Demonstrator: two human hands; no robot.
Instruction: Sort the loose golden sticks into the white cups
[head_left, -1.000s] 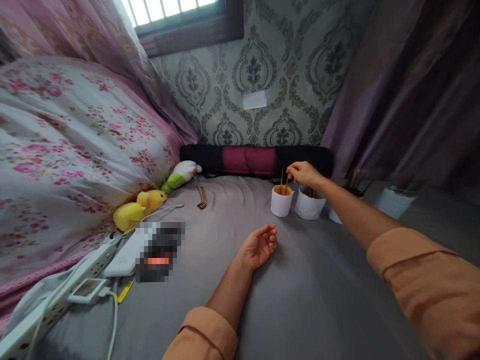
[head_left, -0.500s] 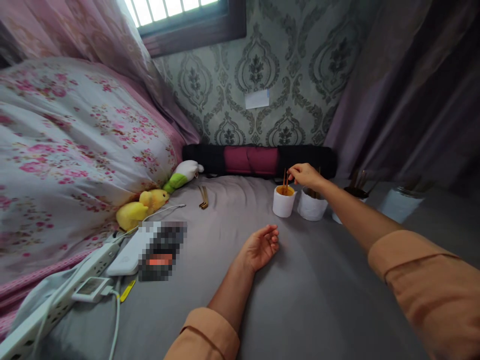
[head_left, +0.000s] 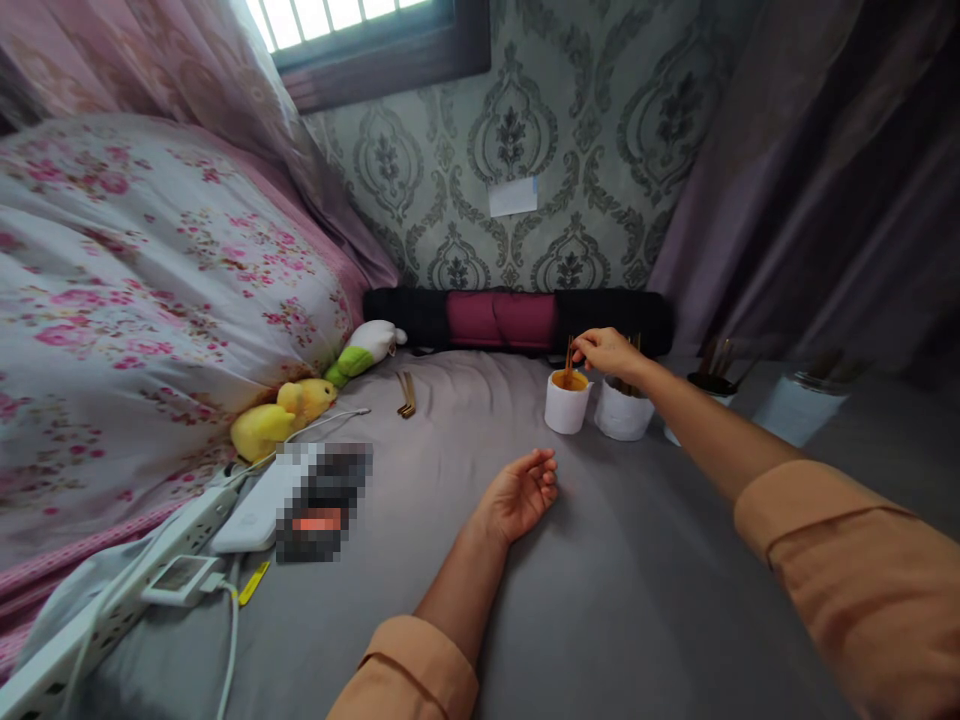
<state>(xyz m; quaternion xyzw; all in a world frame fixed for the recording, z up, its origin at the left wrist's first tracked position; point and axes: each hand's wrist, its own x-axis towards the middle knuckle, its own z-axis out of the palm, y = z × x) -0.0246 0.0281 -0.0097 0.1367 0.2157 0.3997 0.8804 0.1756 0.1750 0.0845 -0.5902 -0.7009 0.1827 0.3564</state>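
Note:
My right hand (head_left: 609, 352) reaches out over a white cup (head_left: 566, 403) with an orange rim and pinches thin brown sticks (head_left: 570, 362) that stand in it. A second white cup (head_left: 622, 410) with sticks sits just right of the first, partly behind my wrist. My left hand (head_left: 519, 493) rests palm up on the grey sheet (head_left: 600, 580), fingers loosely curled and holding nothing. A small bundle of loose brown sticks (head_left: 406, 394) lies on the sheet to the left of the cups.
Further white cups (head_left: 796, 410) stand to the right by dark curtains. A black and maroon roll (head_left: 517, 320) lies along the wall. Floral bedding (head_left: 150, 300), yellow (head_left: 279, 418) and green-white plush toys (head_left: 365, 347), a power strip (head_left: 127, 585) and white devices crowd the left.
My right hand has shifted slightly left over the orange-rimmed cup, drawing the sticks together. My left hand has not moved.

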